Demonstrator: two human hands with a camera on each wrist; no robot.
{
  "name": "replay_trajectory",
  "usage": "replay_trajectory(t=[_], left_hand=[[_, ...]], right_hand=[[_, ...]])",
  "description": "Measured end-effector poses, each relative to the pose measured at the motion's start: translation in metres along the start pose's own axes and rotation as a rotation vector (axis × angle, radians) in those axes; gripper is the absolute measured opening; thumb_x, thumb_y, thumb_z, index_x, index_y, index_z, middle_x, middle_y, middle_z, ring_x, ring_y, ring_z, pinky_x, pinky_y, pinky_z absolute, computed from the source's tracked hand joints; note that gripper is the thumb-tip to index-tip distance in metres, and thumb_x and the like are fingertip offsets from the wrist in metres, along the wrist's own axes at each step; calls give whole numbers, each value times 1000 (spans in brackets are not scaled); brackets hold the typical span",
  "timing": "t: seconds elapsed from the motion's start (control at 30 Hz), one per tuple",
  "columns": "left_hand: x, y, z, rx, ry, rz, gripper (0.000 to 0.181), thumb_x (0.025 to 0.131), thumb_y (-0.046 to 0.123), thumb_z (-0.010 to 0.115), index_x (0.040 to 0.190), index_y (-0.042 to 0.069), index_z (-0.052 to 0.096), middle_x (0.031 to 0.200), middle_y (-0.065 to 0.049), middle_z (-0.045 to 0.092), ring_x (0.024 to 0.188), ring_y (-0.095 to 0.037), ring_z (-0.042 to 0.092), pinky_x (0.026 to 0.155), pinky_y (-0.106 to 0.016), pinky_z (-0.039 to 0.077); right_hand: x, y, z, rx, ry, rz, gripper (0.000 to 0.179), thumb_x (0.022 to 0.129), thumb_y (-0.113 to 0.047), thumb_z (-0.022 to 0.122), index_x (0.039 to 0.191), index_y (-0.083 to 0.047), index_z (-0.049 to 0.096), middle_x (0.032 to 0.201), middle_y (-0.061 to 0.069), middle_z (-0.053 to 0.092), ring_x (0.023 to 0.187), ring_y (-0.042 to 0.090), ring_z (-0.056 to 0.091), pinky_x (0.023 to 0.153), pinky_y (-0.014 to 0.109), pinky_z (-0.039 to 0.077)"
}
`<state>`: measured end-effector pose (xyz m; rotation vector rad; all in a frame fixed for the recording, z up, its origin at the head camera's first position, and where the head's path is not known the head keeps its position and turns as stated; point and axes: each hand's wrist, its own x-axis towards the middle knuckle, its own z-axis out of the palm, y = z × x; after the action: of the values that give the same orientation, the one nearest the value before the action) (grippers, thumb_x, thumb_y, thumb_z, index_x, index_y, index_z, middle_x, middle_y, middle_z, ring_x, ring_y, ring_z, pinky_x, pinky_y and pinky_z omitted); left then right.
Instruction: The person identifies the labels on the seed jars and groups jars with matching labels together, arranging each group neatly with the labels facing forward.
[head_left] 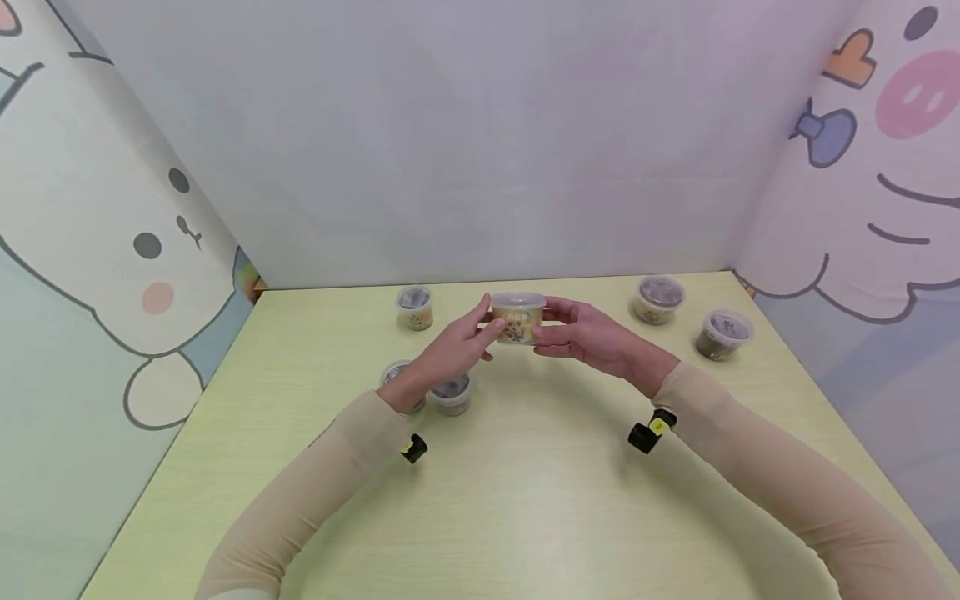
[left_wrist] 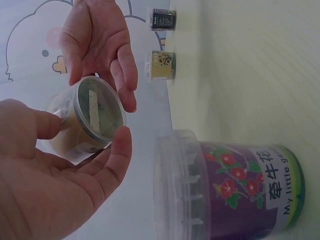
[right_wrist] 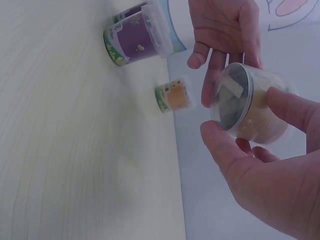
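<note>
Held up over the table is a yellowish tub (head_left: 517,323) with a clear lid and a printed picture label. My left hand (head_left: 459,346) grips its left side, thumb at the front. From the other side my right hand (head_left: 592,335) holds it, thumb also in front. In the left wrist view the tub (left_wrist: 75,131) is tipped, and its underside with a pale strip shows. The right wrist view shows the tub (right_wrist: 265,107) between both hands. Beneath my left forearm stand two tubs, one (head_left: 452,395) in plain sight and the other (head_left: 395,371) partly hidden.
Another small tub (head_left: 415,308) stands at the back left of the pale yellow table (head_left: 480,517). Two more, a yellowish one (head_left: 658,300) and a dark one (head_left: 723,335), stand at the back right. A purple flower-label tub (left_wrist: 235,195) is close below the left wrist. White walls (head_left: 480,150) enclose the table.
</note>
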<state>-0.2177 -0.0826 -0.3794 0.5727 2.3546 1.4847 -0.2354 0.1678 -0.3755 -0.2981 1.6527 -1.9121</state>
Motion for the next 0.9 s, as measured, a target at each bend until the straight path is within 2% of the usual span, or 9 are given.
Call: replay_trajectory(t=[0.27, 0.5, 0.73, 0.9], left_hand=[[-3, -1, -3, 8, -2, -1, 72, 110, 40, 42, 163, 11, 5, 156, -15, 40, 129, -28, 55, 95, -51, 53], [-7, -2, -6, 34, 10, 1, 72, 109, 41, 43, 163, 11, 7, 153, -13, 44, 127, -26, 56, 91, -43, 56], [-10, -1, -11, 21, -10, -6, 72, 109, 40, 43, 163, 9, 7, 151, -15, 45, 128, -31, 56, 96, -52, 52], [-10, -2, -17, 22, -18, -1, 69, 110, 37, 44, 163, 9, 10, 147, -15, 48, 127, -32, 56, 95, -51, 53]], right_hand=[[4, 0, 0, 10, -1, 17, 63, 101, 0, 59, 155, -3, 27, 147, 17, 37, 119, 29, 59, 107, 51, 42], [6, 1, 3, 3, -7, 9, 65, 100, 0, 60, 156, -3, 26, 149, 18, 35, 121, 30, 58, 105, 48, 46], [9, 1, 4, -13, -6, 8, 64, 100, -1, 60, 155, -2, 27, 149, 18, 36, 122, 31, 57, 103, 47, 48], [11, 1, 7, -29, -5, -14, 64, 100, -1, 61, 155, -3, 28, 150, 18, 36, 125, 32, 55, 103, 47, 48]])
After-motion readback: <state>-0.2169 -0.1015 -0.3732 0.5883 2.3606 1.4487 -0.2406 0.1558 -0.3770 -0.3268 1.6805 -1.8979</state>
